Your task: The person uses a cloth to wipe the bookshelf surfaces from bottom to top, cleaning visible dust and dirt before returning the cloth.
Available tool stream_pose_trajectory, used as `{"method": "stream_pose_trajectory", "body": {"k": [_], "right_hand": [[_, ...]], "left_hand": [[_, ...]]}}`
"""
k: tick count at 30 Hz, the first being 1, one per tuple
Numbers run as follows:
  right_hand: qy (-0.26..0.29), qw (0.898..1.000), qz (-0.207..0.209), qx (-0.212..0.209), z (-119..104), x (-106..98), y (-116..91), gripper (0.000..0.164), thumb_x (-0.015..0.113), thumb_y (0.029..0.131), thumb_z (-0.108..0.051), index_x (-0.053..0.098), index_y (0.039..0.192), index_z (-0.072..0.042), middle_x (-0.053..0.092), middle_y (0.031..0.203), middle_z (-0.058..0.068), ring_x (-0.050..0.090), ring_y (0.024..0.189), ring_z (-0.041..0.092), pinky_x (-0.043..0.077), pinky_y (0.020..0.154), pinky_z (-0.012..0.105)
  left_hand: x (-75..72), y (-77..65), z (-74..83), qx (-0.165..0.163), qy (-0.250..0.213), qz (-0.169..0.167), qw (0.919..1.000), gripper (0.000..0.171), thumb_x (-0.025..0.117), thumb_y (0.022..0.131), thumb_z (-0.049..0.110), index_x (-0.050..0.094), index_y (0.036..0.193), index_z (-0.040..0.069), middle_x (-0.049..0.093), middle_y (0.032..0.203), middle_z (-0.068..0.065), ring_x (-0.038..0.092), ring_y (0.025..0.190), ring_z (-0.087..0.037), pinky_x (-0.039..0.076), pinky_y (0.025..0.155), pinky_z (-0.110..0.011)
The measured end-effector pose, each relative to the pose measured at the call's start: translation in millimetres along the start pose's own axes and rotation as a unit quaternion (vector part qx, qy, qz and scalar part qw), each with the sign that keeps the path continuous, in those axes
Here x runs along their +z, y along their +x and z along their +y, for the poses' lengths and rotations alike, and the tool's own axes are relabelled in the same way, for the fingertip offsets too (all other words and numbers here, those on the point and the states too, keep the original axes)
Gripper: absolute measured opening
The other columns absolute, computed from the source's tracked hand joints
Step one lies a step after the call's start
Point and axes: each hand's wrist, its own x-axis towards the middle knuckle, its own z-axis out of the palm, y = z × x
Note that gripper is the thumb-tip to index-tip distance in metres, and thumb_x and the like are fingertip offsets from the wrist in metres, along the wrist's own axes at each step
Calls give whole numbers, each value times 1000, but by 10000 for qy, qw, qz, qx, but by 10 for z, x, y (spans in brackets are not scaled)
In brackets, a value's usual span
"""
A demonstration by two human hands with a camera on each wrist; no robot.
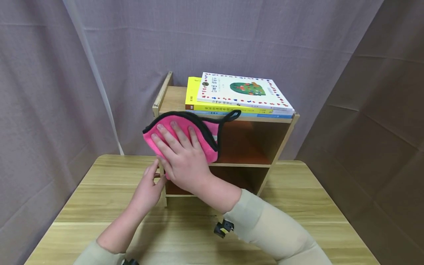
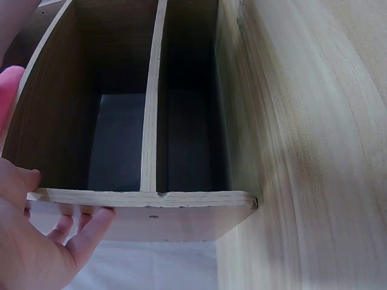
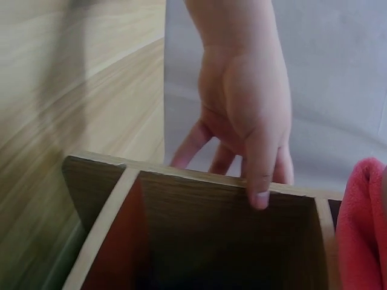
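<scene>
A small wooden shelf (image 1: 241, 165) stands on the table. My left hand (image 1: 149, 189) grips the front edge of its left side panel (image 2: 175, 220). In the right wrist view the left thumb lies on the panel's inner face, with the fingers outside. My right hand (image 1: 187, 162) rests with spread, straight fingers on a pink cloth (image 1: 207, 149) with black trim and a hanging loop. It holds the cloth against the upper left front of the shelf, near the top board. The cloth hides that part of the shelf; its pink edge (image 3: 363, 235) shows in the right wrist view.
Several books lie stacked on the shelf's top, a white picture book (image 1: 225, 88) uppermost and a yellow book (image 1: 192, 92) below it. Grey curtains (image 1: 139, 48) hang behind and at both sides. The wooden table (image 1: 298, 206) extends around the shelf.
</scene>
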Motion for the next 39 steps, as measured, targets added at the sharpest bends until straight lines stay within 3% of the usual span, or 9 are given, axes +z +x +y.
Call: {"method": "stream_pose_trajectory", "body": {"k": [8, 16, 23, 28, 35, 39], "right_hand": [[207, 9995, -76, -205, 17, 98, -115, 55, 52, 100, -41, 44, 151, -21, 31, 160, 4, 17, 150, 28, 6, 119, 52], [417, 9977, -9, -536, 55, 152, -234, 53, 56, 98, -44, 50, 147, -22, 40, 156, 4, 20, 149, 28, 9, 118, 54], [679, 9937, -326, -827, 94, 164, -356, 51, 54, 99, -45, 53, 145, -23, 39, 156, 3, 24, 148, 28, 20, 116, 55], [857, 9912, -357, -947, 140, 159, -394, 49, 56, 98, -44, 57, 141, -21, 46, 151, 6, 35, 143, 28, 29, 114, 52], [859, 9925, -506, -701, 180, 123, -374, 56, 57, 97, -47, 55, 142, -14, 54, 144, 6, 42, 139, 27, 35, 111, 45], [713, 9929, -915, -280, 184, 69, -356, 56, 51, 96, -56, 57, 141, -23, 51, 146, 2, 37, 141, 29, 29, 110, 60]], "left_hand": [[1, 0, -6, -40, 23, -26, 10000, 62, 50, 104, 27, 22, 159, 20, 33, 153, -14, 47, 126, -36, 44, 99, -54], [11, -2, -19, 234, 24, 118, 9997, 59, 52, 103, 22, 28, 157, 27, 36, 151, -10, 51, 123, -35, 47, 94, -52], [15, -25, -39, 308, 112, 176, 9993, 54, 52, 102, 20, 34, 154, 23, 36, 151, -14, 52, 122, -38, 47, 95, -55], [12, -37, -37, 264, 87, 168, 9995, 51, 51, 103, 20, 37, 152, 21, 39, 147, -14, 52, 122, -38, 45, 98, -56], [11, -30, -42, 217, 118, 146, 9996, 51, 52, 104, 26, 37, 152, 23, 36, 151, -13, 51, 123, -36, 42, 99, -57], [17, -22, -52, 209, 113, 124, 9996, 51, 52, 104, 26, 37, 152, 24, 36, 150, -13, 51, 123, -35, 43, 99, -56]]}}
